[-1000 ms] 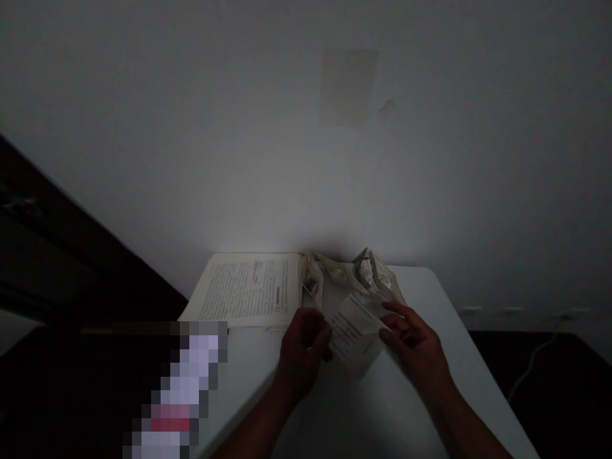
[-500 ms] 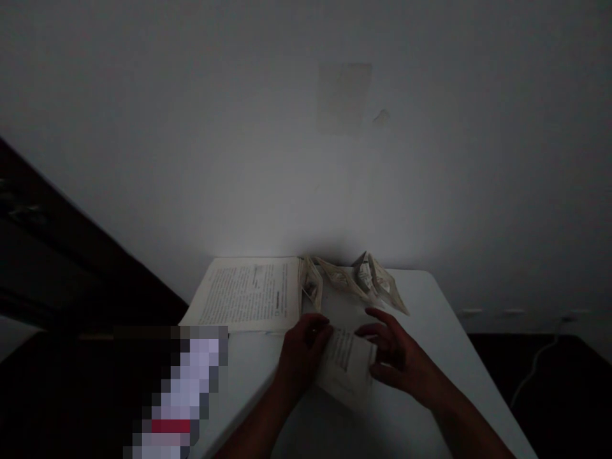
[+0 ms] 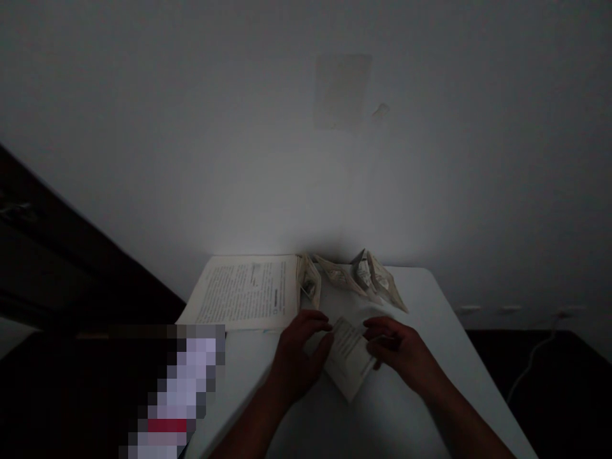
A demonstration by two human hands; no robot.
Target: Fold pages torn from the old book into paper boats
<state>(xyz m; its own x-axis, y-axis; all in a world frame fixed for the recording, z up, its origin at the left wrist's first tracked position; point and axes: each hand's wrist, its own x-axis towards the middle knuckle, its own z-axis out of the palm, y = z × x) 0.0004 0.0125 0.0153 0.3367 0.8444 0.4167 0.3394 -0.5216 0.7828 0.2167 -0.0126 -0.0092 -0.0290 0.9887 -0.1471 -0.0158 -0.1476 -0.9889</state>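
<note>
A folded piece of printed paper (image 3: 350, 366) is tilted with one corner toward me, over the white table (image 3: 253, 376). My right hand (image 3: 399, 350) pinches its right edge between thumb and fingers. On the paper's left side is my left hand (image 3: 299, 354), thumb and fingers apart, the tips close to the paper's edge; whether they touch it is hard to tell in the dim light. Beyond my hands, folded paper boats stand near the wall: one (image 3: 310, 284) beside the book, another (image 3: 340, 278) in the middle and more (image 3: 385, 280) to the right.
An open book or stack of printed pages (image 3: 243, 290) lies at the table's back left. Behind the table rises a pale wall (image 3: 268, 159). A blurred-out pixelated object (image 3: 186, 382) is at the left edge. A white cable (image 3: 530, 360) hangs on the right.
The folded paper has turned, so a corner now points toward me. My right fingers have closed onto its right edge, while the left thumb and fingers have spread apart.
</note>
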